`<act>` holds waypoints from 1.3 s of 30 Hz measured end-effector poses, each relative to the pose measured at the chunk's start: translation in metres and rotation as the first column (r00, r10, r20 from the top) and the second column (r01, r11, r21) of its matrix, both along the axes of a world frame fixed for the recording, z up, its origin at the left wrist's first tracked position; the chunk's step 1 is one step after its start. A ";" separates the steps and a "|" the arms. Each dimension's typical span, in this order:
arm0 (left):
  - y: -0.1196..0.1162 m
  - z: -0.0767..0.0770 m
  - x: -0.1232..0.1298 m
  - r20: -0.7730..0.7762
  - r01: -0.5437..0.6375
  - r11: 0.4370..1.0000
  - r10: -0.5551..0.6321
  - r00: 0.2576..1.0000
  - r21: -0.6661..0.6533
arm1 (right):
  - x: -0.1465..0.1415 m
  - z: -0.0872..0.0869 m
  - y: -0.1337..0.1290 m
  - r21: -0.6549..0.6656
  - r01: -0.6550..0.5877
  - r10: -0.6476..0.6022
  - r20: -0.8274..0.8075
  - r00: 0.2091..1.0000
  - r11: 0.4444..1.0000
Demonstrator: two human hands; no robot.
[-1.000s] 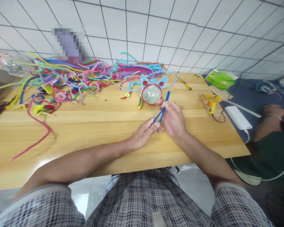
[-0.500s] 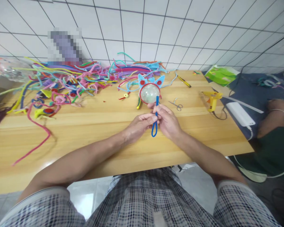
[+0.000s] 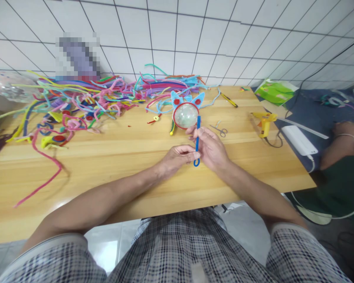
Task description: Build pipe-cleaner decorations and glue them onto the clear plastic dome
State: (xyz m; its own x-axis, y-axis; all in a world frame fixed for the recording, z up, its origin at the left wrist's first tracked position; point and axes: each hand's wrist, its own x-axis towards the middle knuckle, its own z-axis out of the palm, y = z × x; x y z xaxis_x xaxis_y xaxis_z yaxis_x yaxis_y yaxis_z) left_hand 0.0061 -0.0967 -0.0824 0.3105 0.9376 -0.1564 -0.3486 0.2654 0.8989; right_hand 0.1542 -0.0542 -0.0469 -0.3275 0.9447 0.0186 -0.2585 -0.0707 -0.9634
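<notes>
A blue pipe cleaner (image 3: 198,135) stands nearly upright between my hands, doubled over with a small loop at its lower end. My left hand (image 3: 179,158) pinches it just above that loop. Higher up, the thumb and fingers of my right hand (image 3: 211,145) close on the same pipe cleaner. Directly beyond my hands sits a clear round ball (image 3: 186,116) with a red rim and light-blue ears that have red centres. Small scissors (image 3: 221,130) lie to the right of the ball, and a green and yellow piece (image 3: 172,129) is at its lower left.
A tangled heap of coloured pipe cleaners (image 3: 106,96) spreads along the wall at the left and back. A yellow glue gun (image 3: 264,122), a utility knife (image 3: 229,100) and a white power strip (image 3: 299,140) are on the right. Another person's arm (image 3: 342,145) shows at the far right.
The loop at the lower end of the blue pipe cleaner has become much smaller. My left hand has slid down closer to it, and both hands have shifted slightly right.
</notes>
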 end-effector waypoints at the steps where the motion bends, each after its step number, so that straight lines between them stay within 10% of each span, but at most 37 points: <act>1: -0.001 0.001 0.000 -0.021 0.003 1.000 -0.002 1.000 0.020 | 0.000 0.000 0.000 0.010 0.001 -0.001 -0.009 1.000 1.000; 20: -0.003 0.013 -0.001 -0.283 0.099 0.987 -0.060 0.957 0.126 | -0.001 -0.008 0.006 0.086 0.055 -0.053 -0.024 0.998 0.995; 32: -0.001 0.016 -0.005 0.054 0.384 0.916 -0.380 0.923 -0.115 | 0.001 -0.003 0.006 0.030 -0.003 0.003 -0.003 1.000 1.000; 39: 0.001 0.012 -0.007 0.004 0.397 0.909 -0.400 0.916 -0.125 | 0.000 -0.001 0.006 0.031 -0.051 0.053 -0.060 0.997 0.998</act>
